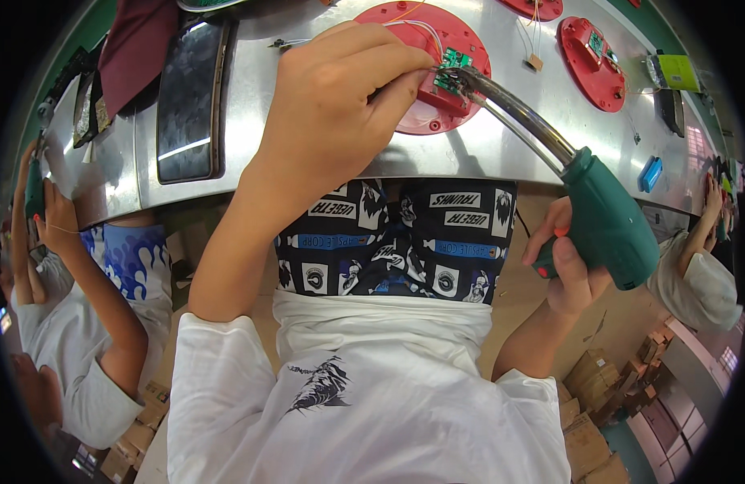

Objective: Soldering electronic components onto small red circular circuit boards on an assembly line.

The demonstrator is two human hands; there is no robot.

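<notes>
At upper centre, a green circuit board [459, 58] sits on a round red plastic disc [425, 119]. My left hand [332, 89] pinches closed there, on what I can't tell; my right hand [573, 262] grips a green plastic soldering gun [606, 214]. Tremor could burn fingers or bridge joints.

Room beside phone [188, 105], but soldering gun [605, 211] seemingly crowds circuit board [456, 59].

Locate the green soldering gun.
Head view, right of centre: the green soldering gun is in the right hand, its tip at the green circuit board on the red disc.
</notes>
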